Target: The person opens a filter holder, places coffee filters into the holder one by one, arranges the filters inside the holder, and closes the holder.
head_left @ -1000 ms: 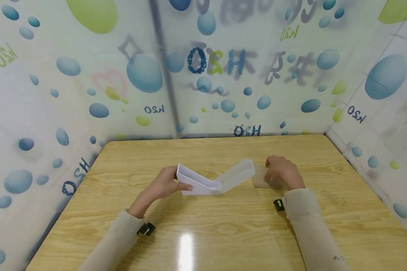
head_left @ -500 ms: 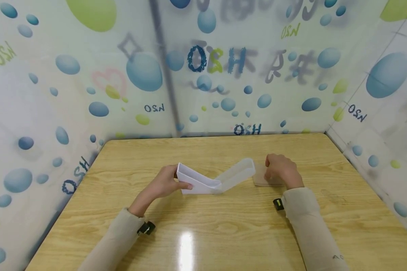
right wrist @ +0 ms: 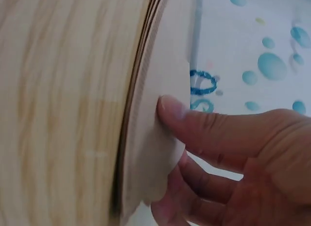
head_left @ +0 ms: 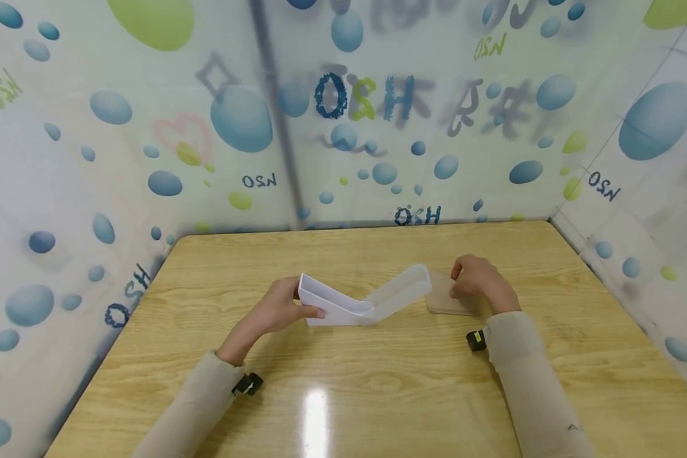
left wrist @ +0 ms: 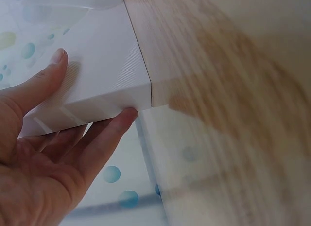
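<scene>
Head view — left hand (head_left: 277, 309) grips white box (head_left: 340, 316) by end; right hand (head_left: 478, 278) pinches beige stack (head_left: 445, 300) — thumb on top.

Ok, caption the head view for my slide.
Left hand grips an open white box; right hand touches a beige stack.

Left hand (left wrist: 46, 175) sits at 8 o'clock, gripping a white box (left wrist: 104, 56) up around 11. Woodgrain table (left wrist: 233, 104) pretty much hogs 3 o'clock.

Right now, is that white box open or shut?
Open: the white box spreads in a V, its frosted half angled away, hollow inside showing.
</scene>
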Demonstrator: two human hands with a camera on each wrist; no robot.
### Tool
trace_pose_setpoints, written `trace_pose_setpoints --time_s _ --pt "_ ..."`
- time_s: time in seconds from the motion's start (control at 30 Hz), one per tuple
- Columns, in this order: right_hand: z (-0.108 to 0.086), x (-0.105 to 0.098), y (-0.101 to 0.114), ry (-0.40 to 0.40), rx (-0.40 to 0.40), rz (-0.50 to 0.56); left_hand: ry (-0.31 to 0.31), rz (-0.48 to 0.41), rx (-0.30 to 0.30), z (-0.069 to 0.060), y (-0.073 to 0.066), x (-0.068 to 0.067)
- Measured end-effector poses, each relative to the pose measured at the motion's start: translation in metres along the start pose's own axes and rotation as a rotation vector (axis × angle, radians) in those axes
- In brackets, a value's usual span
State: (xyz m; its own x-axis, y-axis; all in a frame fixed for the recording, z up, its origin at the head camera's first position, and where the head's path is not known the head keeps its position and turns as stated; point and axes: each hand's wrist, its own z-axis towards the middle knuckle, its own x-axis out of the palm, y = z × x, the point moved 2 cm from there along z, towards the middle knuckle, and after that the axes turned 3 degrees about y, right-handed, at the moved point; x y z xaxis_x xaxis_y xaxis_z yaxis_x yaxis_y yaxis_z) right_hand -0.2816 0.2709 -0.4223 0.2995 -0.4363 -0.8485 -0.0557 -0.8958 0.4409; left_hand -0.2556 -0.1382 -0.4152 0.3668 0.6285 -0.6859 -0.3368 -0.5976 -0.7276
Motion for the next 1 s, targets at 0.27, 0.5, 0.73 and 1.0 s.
trace_pose_setpoints --time_s 0.27,0.5,0.73,1.0 --pt "0.000 -0.001 -0.011 0.032 -0.025 0.066 0.004 0.002 0.009 0.002 -0.003 0.003" --pt "-0.004 0.002 -0.004 -0.015 -0.061 0.037 -0.012 -0.002 0.014 -0.001 -0.001 0.000" --pt "-0.010 0.003 0.002 -0.020 -0.077 -0.046 -0.008 -0.003 0.000 0.000 -0.001 0.000" --pt "-0.011 0.004 0.003 -0.053 -0.089 -0.063 -0.006 0.001 0.005 0.000 -0.001 0.000"
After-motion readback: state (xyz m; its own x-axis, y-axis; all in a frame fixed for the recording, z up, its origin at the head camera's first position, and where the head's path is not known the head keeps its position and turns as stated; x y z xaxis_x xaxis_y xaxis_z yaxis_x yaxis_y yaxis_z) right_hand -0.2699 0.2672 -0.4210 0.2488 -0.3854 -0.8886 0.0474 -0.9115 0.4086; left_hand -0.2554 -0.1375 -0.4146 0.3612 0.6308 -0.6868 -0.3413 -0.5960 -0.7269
